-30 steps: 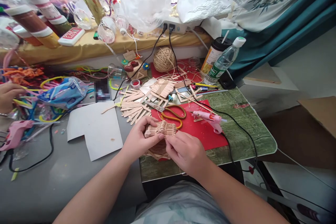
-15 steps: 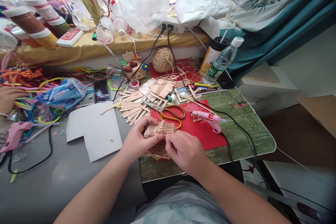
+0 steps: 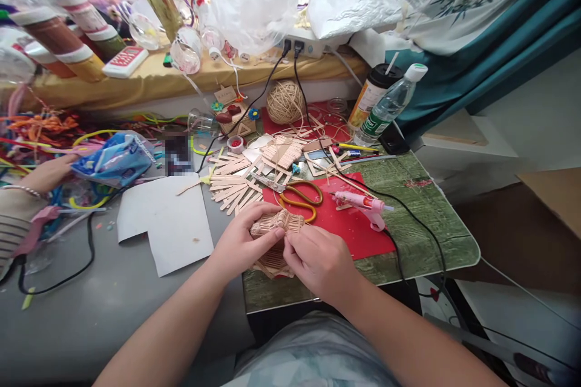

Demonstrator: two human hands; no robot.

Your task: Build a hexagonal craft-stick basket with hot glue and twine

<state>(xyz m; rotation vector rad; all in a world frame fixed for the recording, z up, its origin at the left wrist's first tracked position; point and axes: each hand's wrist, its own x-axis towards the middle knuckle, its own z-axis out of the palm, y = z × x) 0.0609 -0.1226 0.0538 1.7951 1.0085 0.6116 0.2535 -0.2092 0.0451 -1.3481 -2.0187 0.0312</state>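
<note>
My left hand (image 3: 240, 242) and my right hand (image 3: 318, 260) both grip a small model made of wooden craft sticks (image 3: 278, 224), held low over the near edge of the table. The left fingers wrap its left side. The right thumb and fingers pinch its lower right part. Part of the model (image 3: 272, 263) shows below my hands. Just beyond it lie orange-handled scissors (image 3: 302, 193) and a pink glue gun (image 3: 365, 204) on a red mat (image 3: 363, 233).
Loose craft sticks (image 3: 231, 184) lie fanned out behind the model. White paper sheets (image 3: 167, 224) are at left. A twine ball (image 3: 285, 101), a bottle (image 3: 385, 107) and a cup stand at the back. Another person's hand (image 3: 48, 170) reaches among pipe cleaners at far left. Black cables cross the table.
My hands have barely moved on the model. The other person's hand at far left has moved right toward the blue bag, with a striped sleeve now showing.
</note>
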